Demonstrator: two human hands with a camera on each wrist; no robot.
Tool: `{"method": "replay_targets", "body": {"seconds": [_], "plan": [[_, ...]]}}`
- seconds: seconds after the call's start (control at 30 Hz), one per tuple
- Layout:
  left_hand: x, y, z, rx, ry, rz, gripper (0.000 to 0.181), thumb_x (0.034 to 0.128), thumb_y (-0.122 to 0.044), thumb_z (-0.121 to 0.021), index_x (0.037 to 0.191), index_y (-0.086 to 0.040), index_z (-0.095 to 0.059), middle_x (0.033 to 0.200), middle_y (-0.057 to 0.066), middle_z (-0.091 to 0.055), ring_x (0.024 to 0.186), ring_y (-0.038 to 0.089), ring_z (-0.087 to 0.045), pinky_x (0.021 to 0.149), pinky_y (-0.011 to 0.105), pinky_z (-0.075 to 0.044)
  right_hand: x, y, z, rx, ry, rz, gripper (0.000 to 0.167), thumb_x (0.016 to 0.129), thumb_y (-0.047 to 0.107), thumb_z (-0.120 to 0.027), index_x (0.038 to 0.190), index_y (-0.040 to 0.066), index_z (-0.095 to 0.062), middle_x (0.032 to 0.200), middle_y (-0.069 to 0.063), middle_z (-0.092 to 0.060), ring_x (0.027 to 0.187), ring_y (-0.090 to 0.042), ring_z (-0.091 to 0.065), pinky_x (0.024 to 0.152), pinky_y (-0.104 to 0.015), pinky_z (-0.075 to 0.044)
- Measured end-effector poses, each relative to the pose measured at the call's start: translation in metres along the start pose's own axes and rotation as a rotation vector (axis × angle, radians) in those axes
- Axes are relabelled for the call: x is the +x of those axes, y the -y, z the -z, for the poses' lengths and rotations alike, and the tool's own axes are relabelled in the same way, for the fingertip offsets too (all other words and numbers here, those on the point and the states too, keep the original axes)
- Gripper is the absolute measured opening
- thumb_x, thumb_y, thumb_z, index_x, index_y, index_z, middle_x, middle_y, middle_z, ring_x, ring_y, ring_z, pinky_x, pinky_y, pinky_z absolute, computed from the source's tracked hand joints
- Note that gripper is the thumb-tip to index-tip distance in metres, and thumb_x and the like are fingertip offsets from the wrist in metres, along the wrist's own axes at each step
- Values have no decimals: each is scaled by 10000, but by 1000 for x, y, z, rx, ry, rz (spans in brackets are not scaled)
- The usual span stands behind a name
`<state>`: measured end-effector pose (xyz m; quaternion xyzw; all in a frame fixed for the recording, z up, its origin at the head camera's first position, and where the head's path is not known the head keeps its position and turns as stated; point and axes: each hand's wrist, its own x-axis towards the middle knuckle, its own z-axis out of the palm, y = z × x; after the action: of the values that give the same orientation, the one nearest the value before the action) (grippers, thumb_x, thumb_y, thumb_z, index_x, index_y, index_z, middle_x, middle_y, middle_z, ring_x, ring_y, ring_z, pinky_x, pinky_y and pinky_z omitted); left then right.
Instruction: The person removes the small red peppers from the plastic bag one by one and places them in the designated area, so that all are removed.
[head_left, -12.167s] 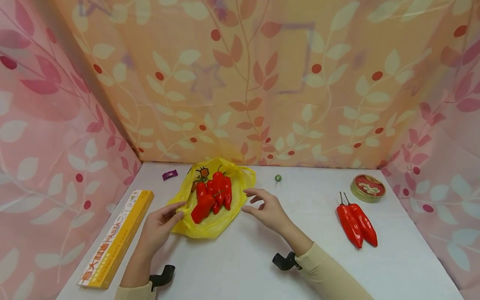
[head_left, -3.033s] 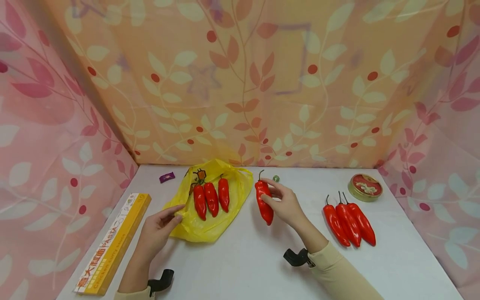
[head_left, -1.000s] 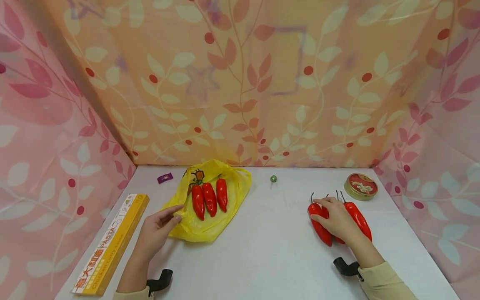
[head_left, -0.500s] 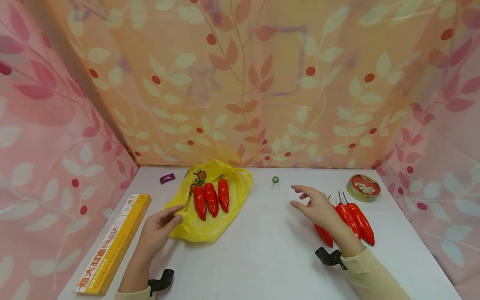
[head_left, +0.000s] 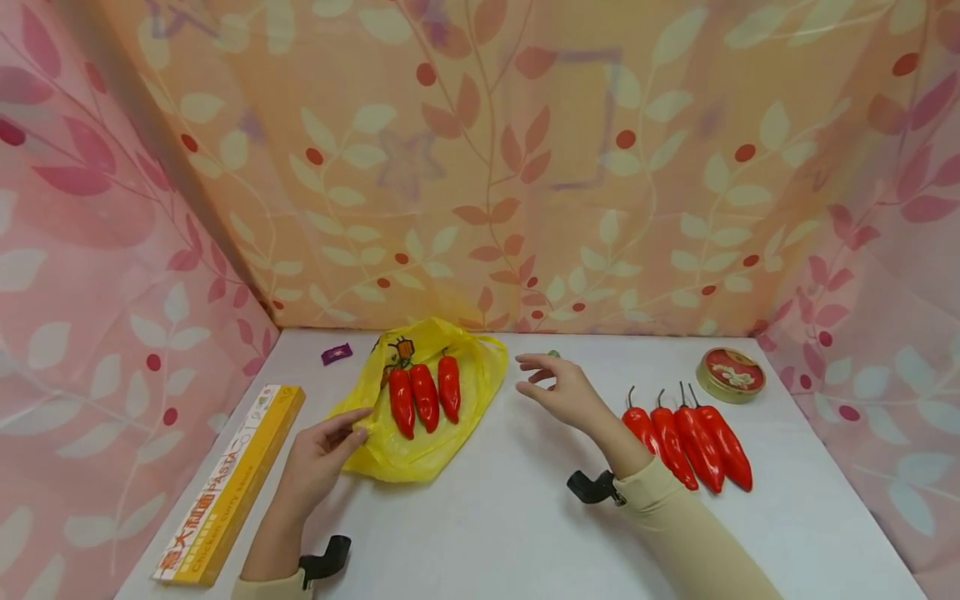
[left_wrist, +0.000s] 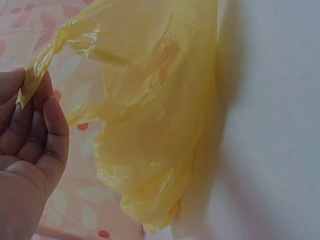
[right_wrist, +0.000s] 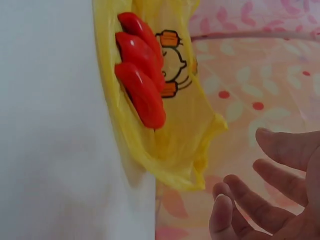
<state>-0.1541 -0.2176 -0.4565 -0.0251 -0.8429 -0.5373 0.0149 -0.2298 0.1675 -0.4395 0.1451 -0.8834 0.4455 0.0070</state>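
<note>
My left hand (head_left: 317, 458) pinches the edge of a yellow plastic bag (head_left: 397, 467) between thumb and fingers; in the left wrist view a twisted bit of the bag (left_wrist: 37, 75) sits in that grip. Three red chili peppers (head_left: 425, 398) lie side by side on the spread bag, and the right wrist view shows the same peppers (right_wrist: 140, 95) beside a printed cartoon. Just right of the bag, my right hand (head_left: 566, 396) hovers with fingers apart and nothing in them. Several more red peppers (head_left: 701, 446) lie in a row at the right, the leftmost partly hidden by my forearm.
A pasta box (head_left: 232, 483) lies along the left side. Behind the bag's left is a purple wrapped candy (head_left: 337, 354). A small green ball-shaped item (head_left: 553, 353) is mostly hidden behind my right hand. A round red-and-gold tin (head_left: 731, 375) stands at the back right.
My right hand has carried a pepper from beside the bag to the right-hand row, let it go there, and come back left toward the bag. The left hand keeps its hold.
</note>
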Motion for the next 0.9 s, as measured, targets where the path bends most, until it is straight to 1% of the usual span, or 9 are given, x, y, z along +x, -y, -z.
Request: {"method": "replay_targets", "body": {"seconds": [0.13, 0.27, 0.4, 0.5, 0.63, 0.77, 0.8, 0.9], "plan": [[0, 1, 1, 3, -3, 6, 350, 993, -292, -658, 1318, -164, -680, 1247, 72, -677, 1006, 176, -561, 851, 121, -516, 18, 4, -20, 55, 64, 34, 473, 929, 260, -741, 1373, 151, -620, 1318, -116, -668, 1062, -244, -666, 849, -378, -591], [0, 1, 0, -3, -1, 5, 353, 993, -290, -658, 1322, -165, -678, 1265, 71, -672, 1014, 174, -559, 855, 120, -515, 33, 6, -39, 90, 120, 23, 503, 926, 288, -742, 1400, 202, -599, 1355, -147, -641, 1078, -261, -659, 856, -368, -591], [1, 2, -1, -10, 0, 1, 347, 992, -292, -658, 1315, -169, -683, 1291, 64, -665, 1023, 166, -560, 863, 116, -511, 47, 7, -55, 126, 130, -8, 531, 922, 293, -744, 1419, 206, -581, 1372, -182, -618, 1104, -302, -657, 888, -409, -589], [2, 1, -2, -12, 1, -7, 340, 988, -290, -663, 1305, -171, -689, 1254, 71, -674, 1006, 175, -561, 848, 130, -522, 58, 7, -68, 152, 132, -36, 552, 921, 307, -746, 1432, 199, -568, 1380, -193, -604, 1121, -329, -653, 918, -432, -579], [2, 1, -2, -4, -7, -14, 341, 985, -295, -667, 1303, -173, -691, 1212, 72, -680, 988, 181, -557, 831, 139, -528, 73, 8, -87, 151, 154, -73, 579, 926, 343, -738, 1454, 198, -547, 1389, -172, -587, 1140, -342, -643, 916, -425, -581], [1, 1, 0, -2, -16, -10, 338, 987, -290, -664, 1304, -173, -690, 1229, 66, -677, 996, 180, -551, 837, 132, -523, 84, 11, -104, 113, 158, -96, 601, 925, 337, -740, 1470, 189, -532, 1430, -145, -555, 1174, -350, -621, 902, -422, -587], [1, 2, 0, -3, -16, -7, 335, 988, -288, -663, 1302, -174, -691, 1228, 66, -676, 997, 181, -550, 837, 133, -523, 86, 12, -107, 101, 154, -106, 611, 921, 341, -744, 1474, 194, -528, 1445, -134, -547, 1192, -348, -607, 909, -428, -585], [1, 2, 0, -6, -13, -7, 330, 990, -284, -661, 1300, -176, -692, 1217, 73, -677, 992, 182, -552, 834, 140, -526, 90, 16, -116, 78, 137, -133, 624, 912, 352, -753, 1480, 226, -526, 1490, -91, -523, 1281, -334, -546, 987, -455, -545]]}}
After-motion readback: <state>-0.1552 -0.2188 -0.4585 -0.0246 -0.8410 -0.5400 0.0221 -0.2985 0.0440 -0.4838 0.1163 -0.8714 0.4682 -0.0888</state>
